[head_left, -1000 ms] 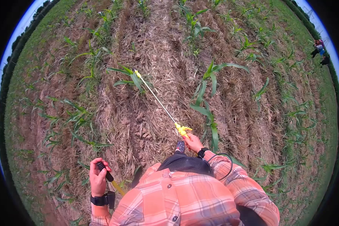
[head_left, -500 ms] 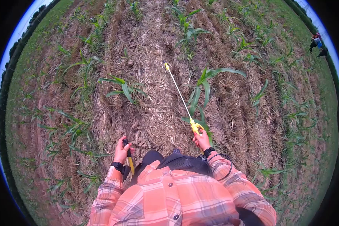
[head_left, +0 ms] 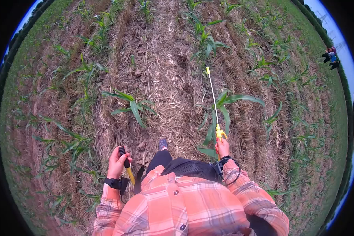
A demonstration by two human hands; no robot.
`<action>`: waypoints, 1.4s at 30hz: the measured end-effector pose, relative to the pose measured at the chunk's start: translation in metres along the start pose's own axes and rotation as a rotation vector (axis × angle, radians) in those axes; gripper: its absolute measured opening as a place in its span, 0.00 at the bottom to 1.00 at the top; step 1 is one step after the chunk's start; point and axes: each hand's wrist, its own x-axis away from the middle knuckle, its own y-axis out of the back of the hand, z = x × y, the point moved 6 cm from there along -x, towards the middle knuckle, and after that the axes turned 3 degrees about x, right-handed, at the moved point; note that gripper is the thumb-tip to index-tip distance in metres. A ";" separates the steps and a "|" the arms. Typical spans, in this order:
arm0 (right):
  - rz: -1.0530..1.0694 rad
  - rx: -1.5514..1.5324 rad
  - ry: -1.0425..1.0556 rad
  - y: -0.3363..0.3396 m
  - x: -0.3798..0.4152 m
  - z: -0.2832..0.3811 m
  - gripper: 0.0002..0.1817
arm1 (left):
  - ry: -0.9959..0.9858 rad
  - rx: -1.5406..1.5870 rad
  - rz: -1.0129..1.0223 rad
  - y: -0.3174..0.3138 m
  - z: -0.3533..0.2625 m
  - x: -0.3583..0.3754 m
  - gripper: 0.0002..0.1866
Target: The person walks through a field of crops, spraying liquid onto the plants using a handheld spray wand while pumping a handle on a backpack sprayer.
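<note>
My right hand (head_left: 222,148) is closed around the yellow handle of a spray wand (head_left: 213,92). Its thin pale tube points forward to a yellow nozzle, which hangs over the right-hand crop row. Beside the tube grows a broad-leaved young corn plant (head_left: 224,103). My left hand (head_left: 117,162) is wrapped around the black grip of a yellow pump lever (head_left: 126,163), low at my left side. What the lever joins is hidden behind my body. Ahead of my left hand stands another young corn plant (head_left: 131,105).
Rows of young corn run forward on both sides, with a straw-covered strip (head_left: 165,78) between them. My shoe (head_left: 163,144) is on that strip. Several people (head_left: 332,58) are far off at the right edge, near the field's border.
The wand has swung right, its nozzle going from the straw strip to the right-hand row. My right hand shifted right, my left hand moved slightly left and down. A shoe has come into view.
</note>
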 end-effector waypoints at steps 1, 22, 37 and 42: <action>-0.014 -0.009 -0.015 -0.014 -0.003 0.008 0.11 | 0.027 0.015 -0.002 0.008 0.005 -0.018 0.15; 0.533 0.495 0.316 -0.212 -0.076 0.154 0.12 | -0.015 0.087 -0.080 0.060 -0.121 -0.099 0.21; 0.060 0.191 0.156 -0.135 -0.270 0.188 0.11 | 0.032 -0.018 -0.133 -0.027 -0.146 -0.268 0.18; -0.122 0.110 0.100 -0.094 -0.302 0.216 0.14 | -0.083 0.020 0.039 -0.038 -0.242 -0.216 0.26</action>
